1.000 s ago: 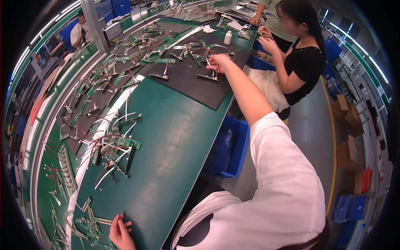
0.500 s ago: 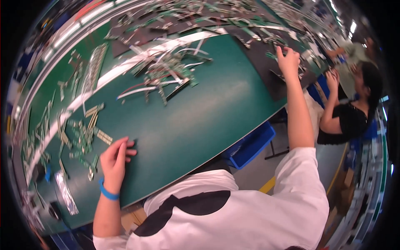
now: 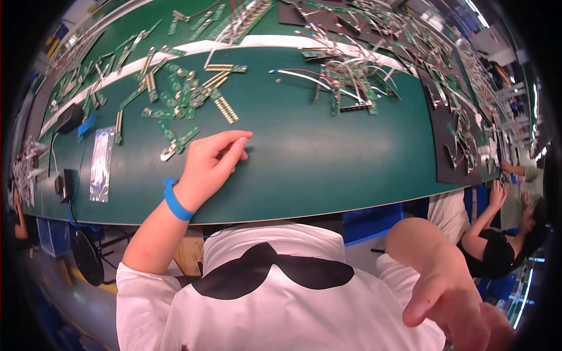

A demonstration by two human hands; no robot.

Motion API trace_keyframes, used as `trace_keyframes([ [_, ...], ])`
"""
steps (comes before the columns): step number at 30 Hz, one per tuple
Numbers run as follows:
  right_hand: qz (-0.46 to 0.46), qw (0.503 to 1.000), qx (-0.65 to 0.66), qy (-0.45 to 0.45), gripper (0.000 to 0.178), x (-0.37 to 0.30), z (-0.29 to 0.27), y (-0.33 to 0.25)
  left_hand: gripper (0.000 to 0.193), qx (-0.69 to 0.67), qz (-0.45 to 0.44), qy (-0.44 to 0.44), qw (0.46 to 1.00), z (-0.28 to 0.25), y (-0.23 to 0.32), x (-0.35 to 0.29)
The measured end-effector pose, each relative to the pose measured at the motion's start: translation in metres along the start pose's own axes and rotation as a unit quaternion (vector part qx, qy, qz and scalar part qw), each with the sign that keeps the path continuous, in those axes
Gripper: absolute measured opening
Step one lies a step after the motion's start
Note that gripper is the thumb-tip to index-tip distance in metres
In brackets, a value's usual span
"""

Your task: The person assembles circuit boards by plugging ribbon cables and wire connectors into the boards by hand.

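Observation:
My left hand (image 3: pixel 213 161), with a blue band (image 3: pixel 177 200) at the wrist, rests over the green tabletop (image 3: pixel 328 164). Its index finger points right, the others bend loosely, and nothing shows in it. Just beyond it lies a loose pile of small green circuit boards (image 3: pixel 186 96); a strip board with pale contacts (image 3: pixel 225 106) is nearest the fingertips. My right hand (image 3: pixel 448 307) is raised off the table, large and close at the lower right. Its thumb stands apart from the fingers, which are partly hidden in shadow; I see nothing held.
A tangle of boards with white and red wires (image 3: pixel 351 88) lies beyond centre. More boards cover a dark mat (image 3: pixel 448 146) at right. A silvery bag (image 3: pixel 101 167) and a black box (image 3: pixel 69 119) sit at left. A blue bin (image 3: pixel 372 225) stands below the edge; a co-worker (image 3: pixel 497 240) is at right.
My right hand has left the boards on the dark mat and come back up close to me. The whole view has turned, so the table now lies more level. My left hand stays over the table.

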State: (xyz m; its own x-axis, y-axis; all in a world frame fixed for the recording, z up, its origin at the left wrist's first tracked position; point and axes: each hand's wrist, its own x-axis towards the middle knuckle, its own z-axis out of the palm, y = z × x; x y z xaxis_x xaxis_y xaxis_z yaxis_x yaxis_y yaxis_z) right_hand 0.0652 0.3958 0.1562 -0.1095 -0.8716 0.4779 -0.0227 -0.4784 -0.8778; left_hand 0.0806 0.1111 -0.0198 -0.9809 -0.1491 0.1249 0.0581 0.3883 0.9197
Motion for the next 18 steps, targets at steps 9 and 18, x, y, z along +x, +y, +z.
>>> trace_keyframes([
  [9,0.021,0.959,-0.127,0.252,0.051,0.009,0.035,0.021,0.016,0.013,0.051,-0.047,0.998,0.000,-0.002,-0.003],
  [18,-0.153,0.964,-0.146,0.159,0.087,-0.018,-0.030,0.055,0.031,0.311,0.209,0.057,0.925,-0.033,-0.010,0.028],
])
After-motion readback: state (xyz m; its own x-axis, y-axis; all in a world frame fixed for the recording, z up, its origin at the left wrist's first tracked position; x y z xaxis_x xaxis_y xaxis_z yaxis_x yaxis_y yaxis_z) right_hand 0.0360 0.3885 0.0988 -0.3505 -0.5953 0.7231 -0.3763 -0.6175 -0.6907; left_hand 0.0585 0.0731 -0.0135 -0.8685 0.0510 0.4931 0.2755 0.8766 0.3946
